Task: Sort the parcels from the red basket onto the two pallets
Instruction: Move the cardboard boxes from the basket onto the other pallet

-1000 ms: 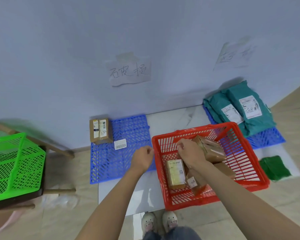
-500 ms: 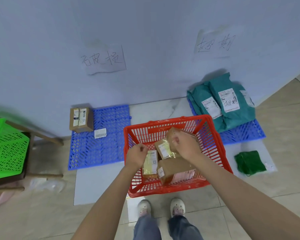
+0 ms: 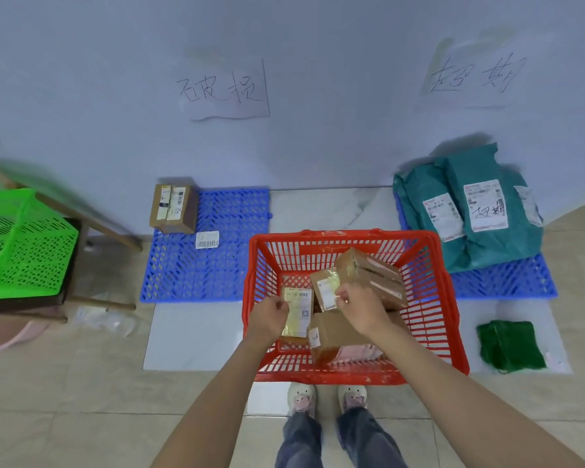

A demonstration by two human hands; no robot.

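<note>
Over the red basket at my feet, my right hand pinches the small taped parcel by its lower corner, tilting its label up so I can read which pile it belongs to. My left hand is curled at the edge of the yellow-labelled parcel, its grip seemingly on that edge, though I cannot tell how firmly. Two more brown boxes lie in the basket: one leaning against the far wall, one under my right wrist. Against the wall, the left pallet carries a single brown box below its handwritten sign, while the right pallet holds the teal mailers, so each sign marks a category.
</note>
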